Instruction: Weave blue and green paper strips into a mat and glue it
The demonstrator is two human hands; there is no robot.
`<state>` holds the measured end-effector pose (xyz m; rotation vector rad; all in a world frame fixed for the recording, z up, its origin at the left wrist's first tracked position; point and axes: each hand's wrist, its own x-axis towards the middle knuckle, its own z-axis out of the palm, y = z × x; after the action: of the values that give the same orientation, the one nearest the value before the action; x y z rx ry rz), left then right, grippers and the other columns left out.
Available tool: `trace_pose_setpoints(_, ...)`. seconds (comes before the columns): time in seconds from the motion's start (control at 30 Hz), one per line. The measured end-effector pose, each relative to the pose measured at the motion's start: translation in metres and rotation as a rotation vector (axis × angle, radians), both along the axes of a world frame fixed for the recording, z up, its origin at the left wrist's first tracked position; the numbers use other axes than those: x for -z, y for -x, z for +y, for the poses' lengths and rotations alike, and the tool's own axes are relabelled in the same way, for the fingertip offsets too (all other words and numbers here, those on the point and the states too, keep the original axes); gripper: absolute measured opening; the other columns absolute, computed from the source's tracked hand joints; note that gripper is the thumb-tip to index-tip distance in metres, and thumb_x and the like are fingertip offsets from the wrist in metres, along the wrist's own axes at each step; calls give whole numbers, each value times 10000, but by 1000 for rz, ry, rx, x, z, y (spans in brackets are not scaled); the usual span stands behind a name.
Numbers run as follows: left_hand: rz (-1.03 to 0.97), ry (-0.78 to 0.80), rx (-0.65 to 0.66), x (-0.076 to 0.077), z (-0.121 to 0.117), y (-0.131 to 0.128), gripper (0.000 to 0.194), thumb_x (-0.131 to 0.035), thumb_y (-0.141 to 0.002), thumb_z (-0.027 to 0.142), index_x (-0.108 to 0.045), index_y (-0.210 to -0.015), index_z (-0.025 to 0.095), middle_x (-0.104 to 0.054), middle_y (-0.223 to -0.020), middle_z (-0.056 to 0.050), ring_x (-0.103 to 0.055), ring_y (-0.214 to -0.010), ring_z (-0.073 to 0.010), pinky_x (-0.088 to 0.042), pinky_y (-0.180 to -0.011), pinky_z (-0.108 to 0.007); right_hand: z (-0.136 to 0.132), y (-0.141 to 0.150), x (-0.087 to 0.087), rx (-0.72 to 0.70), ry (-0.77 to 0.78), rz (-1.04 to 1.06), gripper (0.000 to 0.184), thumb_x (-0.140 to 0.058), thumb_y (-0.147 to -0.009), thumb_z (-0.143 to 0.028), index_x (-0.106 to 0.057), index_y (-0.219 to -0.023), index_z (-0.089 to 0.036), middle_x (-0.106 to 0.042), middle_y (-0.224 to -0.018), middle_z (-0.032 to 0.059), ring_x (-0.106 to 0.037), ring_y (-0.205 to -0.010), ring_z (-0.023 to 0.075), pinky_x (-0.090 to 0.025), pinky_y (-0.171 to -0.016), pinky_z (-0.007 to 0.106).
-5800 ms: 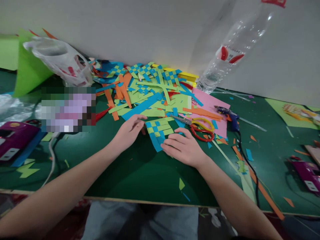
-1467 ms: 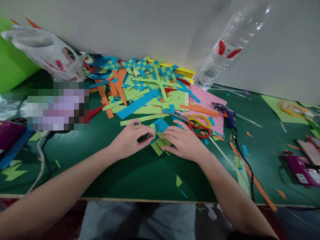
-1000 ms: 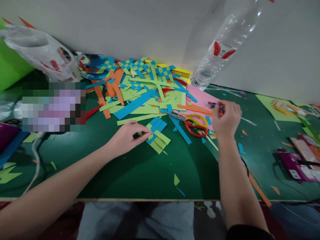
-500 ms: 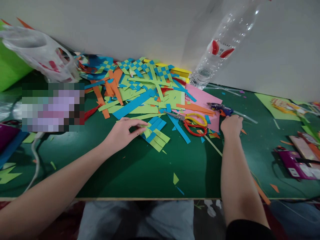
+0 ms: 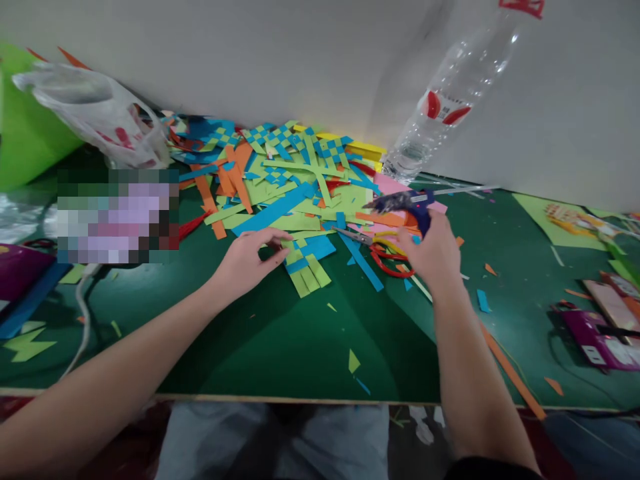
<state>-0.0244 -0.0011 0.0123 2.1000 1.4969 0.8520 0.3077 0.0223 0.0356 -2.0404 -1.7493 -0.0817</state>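
Note:
My right hand [image 5: 434, 250] is wrapped round the handle of a dark blue glue gun [image 5: 417, 200], lifted above the table. Its nozzle points left, and a clear glue stick [image 5: 470, 189] sticks out behind. Beneath and left of this hand lie scissors [image 5: 387, 257] with red and yellow handles, partly hidden by it. My left hand [image 5: 253, 260] pinches the left corner of a small woven paper piece [image 5: 306, 263] in blue and light green, which lies on the table. Loose strips hang out from its lower side.
A heap of paper strips [image 5: 280, 193] and woven pieces lies along the wall. A clear plastic bottle [image 5: 440, 110] leans behind the glue gun. White plastic bags [image 5: 107, 113] stand at the left; a purple device [image 5: 597, 337] lies at the right. Paper scraps [image 5: 353, 362] dot the green table.
My right hand has picked up the glue gun and brought it left, over the scissors. The woven paper piece has turned and shifted slightly left under my left hand.

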Motion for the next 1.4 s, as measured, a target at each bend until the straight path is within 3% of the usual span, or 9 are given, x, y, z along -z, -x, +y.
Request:
trace_pose_setpoints(0.23, -80, 47, -51, 1, 2, 3, 211, -644, -832, 387, -708, -939, 218, -736, -893, -33, -677, -828, -178, -524, -751, -270, -27, 53, 10, -286, -7, -149, 533, -539, -840, -430, -512, -1258, -100, -637, -1177, 201, -625, -1042, 353, -528, -802, 455)
trace_pose_setpoints(0.43, -45, 108, -78, -9, -1, 2, 374, -500, -916, 502, -738, -925, 213, -752, -844, -29, -658, -728, -175, -476, -631, -257, -35, 66, 13, -422, -13, -264, 484, -487, -891, -352, -478, -1281, -65, -627, -1208, 227, -628, -1076, 337, -538, -810, 427)
trace_pose_setpoints(0.57, -53, 123, -97, -11, -2, 2, 412, -450, -938, 493, -745, -921, 206, -758, -859, -30, -645, -709, -167, -472, -639, -254, -36, 71, 13, -484, -41, -309, 466, -443, -914, -330, -476, -1297, -68, -645, -1175, 219, -632, -1067, 333, -551, -782, 420)
trace_pose_setpoints(0.83, 4, 100, -112, -7, -1, 2, 401, -431, -926, 462, -755, -915, 227, -757, -959, -34, -651, -784, -192, -462, -632, -270, -43, 76, 12, -535, -47, -379, 458, -424, -932, -300, -519, -1288, -29, -651, -1166, 238, -665, -967, 302, -555, -658, 359)
trace_pose_setpoints(1.17, 20, 106, -137, -9, -2, 3, 426, -431, -931, 476, -761, -930, 206, -759, -934, -43, -605, -626, -155, -451, -580, -265, -43, 76, 11, -545, -56, -425, 460, -408, -953, -268, -517, -1309, 1, -653, -1189, 233, -684, -912, 279, -548, -625, 340)
trace_pose_setpoints(1.4, 10, 68, -151, -10, -1, 3, 396, -432, -926, 434, -753, -894, 203, -757, -892, -42, -628, -693, -180, -502, -685, -298, -44, 76, 12, -536, -33, -438, 453, -404, -954, -259, -508, -1325, -21, -658, -1182, 218, -685, -894, 270, -534, -613, 333)
